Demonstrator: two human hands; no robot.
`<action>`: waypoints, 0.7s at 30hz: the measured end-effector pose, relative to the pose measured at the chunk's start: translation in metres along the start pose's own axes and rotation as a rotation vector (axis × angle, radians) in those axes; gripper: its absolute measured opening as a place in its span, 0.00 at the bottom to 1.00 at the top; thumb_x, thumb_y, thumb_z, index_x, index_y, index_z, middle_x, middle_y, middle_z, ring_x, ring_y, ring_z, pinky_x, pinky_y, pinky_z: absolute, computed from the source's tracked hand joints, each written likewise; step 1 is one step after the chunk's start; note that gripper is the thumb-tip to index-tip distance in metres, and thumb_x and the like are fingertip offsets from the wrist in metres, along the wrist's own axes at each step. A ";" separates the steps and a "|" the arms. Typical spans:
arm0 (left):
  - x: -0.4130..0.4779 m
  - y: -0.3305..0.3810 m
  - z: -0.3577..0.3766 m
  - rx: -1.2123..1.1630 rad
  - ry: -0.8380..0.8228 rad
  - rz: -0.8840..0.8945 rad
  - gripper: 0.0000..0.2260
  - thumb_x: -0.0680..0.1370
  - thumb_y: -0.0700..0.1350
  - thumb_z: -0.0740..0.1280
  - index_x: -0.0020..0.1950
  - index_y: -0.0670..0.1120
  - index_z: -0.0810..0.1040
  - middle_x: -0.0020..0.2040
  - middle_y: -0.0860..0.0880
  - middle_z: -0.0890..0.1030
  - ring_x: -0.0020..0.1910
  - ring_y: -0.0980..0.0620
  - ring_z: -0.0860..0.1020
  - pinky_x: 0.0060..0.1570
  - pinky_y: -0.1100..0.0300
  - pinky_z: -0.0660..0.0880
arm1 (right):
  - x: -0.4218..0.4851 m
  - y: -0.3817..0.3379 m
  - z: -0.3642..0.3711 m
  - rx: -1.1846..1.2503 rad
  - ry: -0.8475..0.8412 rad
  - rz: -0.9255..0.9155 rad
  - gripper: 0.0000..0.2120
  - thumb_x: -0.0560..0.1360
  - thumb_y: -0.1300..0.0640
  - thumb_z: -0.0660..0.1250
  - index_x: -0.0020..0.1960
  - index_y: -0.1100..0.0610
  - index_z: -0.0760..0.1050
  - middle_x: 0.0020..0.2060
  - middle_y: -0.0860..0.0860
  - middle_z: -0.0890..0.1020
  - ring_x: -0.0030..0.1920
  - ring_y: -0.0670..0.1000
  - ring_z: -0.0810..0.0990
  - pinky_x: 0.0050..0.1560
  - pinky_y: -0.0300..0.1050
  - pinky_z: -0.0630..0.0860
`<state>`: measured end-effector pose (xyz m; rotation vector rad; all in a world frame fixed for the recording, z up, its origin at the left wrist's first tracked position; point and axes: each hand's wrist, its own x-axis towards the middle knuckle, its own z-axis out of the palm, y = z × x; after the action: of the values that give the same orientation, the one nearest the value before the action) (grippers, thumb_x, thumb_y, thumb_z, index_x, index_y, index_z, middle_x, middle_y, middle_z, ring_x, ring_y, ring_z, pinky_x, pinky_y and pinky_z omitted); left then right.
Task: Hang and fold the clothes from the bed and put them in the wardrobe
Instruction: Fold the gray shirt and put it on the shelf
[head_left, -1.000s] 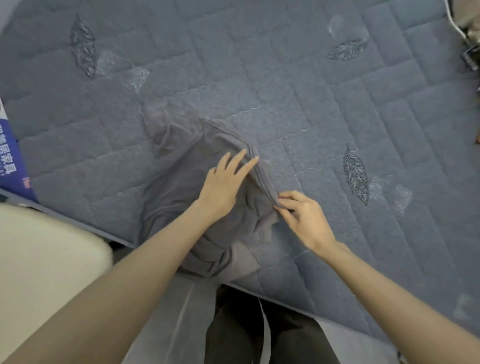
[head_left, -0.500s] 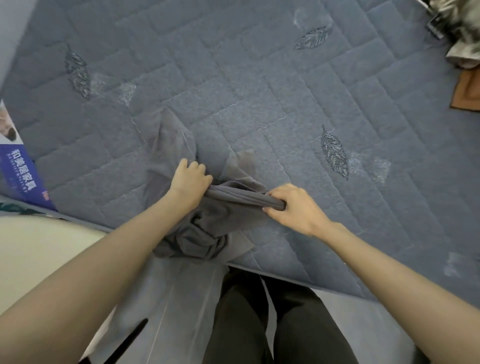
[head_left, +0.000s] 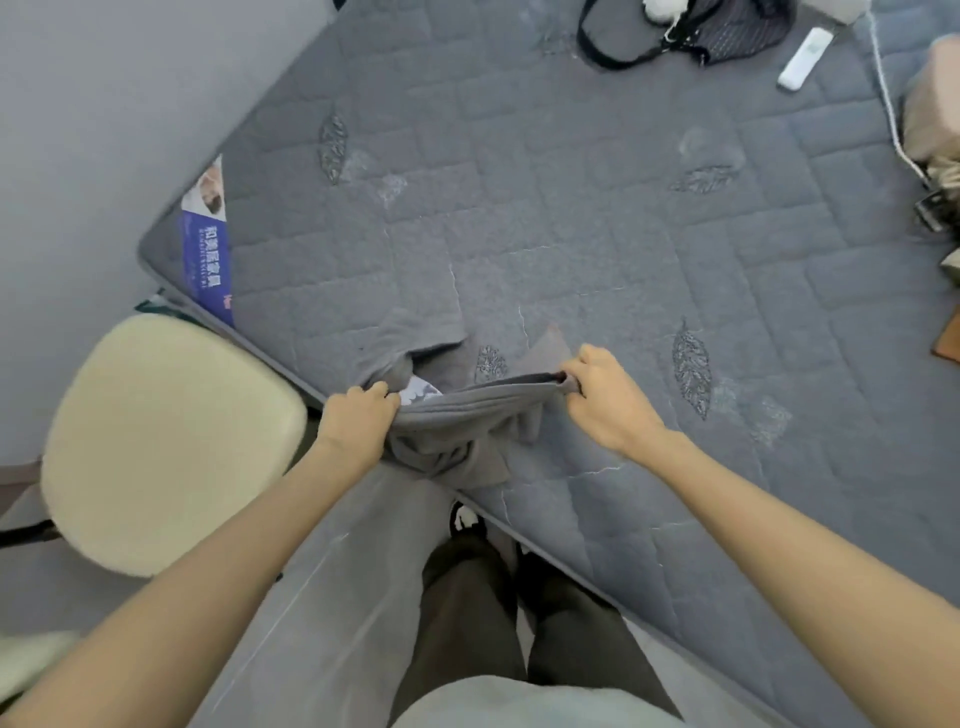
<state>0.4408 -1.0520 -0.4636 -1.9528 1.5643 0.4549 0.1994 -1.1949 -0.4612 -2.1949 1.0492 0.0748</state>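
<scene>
Both hands, left (head_left: 357, 422) and right (head_left: 607, 397), have fingers curled tight on a grey garment (head_left: 467, 421), stretched between them at the bed (head_left: 571, 234) edge. A cream chair (head_left: 166, 441) stands left; a bag (head_left: 717, 26) and remote (head_left: 804, 58) lie far.

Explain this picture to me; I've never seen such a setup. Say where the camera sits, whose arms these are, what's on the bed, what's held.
No machine here: a person wears one wide-angle camera on the head, looking forward and down, so both bare arms are their own. The left hand and the right hand each grip a grey garment, pulled taut between them at the near edge of the grey quilted mattress. Farther back on it lie a black bag and a white remote. A cream chair stands beside the bed, on the person's left.
</scene>
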 end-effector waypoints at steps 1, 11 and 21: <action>-0.010 0.002 -0.001 -0.040 0.000 0.000 0.15 0.78 0.44 0.63 0.64 0.49 0.69 0.62 0.50 0.73 0.59 0.47 0.75 0.49 0.55 0.73 | -0.003 -0.003 -0.006 0.079 0.058 -0.002 0.06 0.74 0.69 0.59 0.44 0.63 0.74 0.45 0.54 0.72 0.49 0.55 0.72 0.49 0.47 0.68; -0.079 0.045 -0.039 -0.370 0.037 0.243 0.15 0.78 0.55 0.61 0.64 0.57 0.71 0.57 0.50 0.80 0.55 0.45 0.77 0.47 0.54 0.72 | -0.045 -0.017 -0.075 0.550 0.535 0.205 0.16 0.80 0.55 0.59 0.34 0.57 0.66 0.28 0.46 0.67 0.31 0.44 0.63 0.36 0.45 0.59; -0.081 0.067 -0.087 -0.091 -0.252 0.031 0.23 0.76 0.56 0.65 0.68 0.54 0.66 0.66 0.47 0.74 0.63 0.44 0.74 0.56 0.52 0.71 | -0.058 0.007 -0.103 0.410 0.366 0.237 0.16 0.78 0.52 0.63 0.32 0.52 0.71 0.28 0.46 0.72 0.39 0.51 0.71 0.38 0.44 0.62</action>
<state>0.3471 -1.0548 -0.3640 -1.8566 1.4357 0.7660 0.1315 -1.2218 -0.3677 -1.7407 1.3831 -0.4155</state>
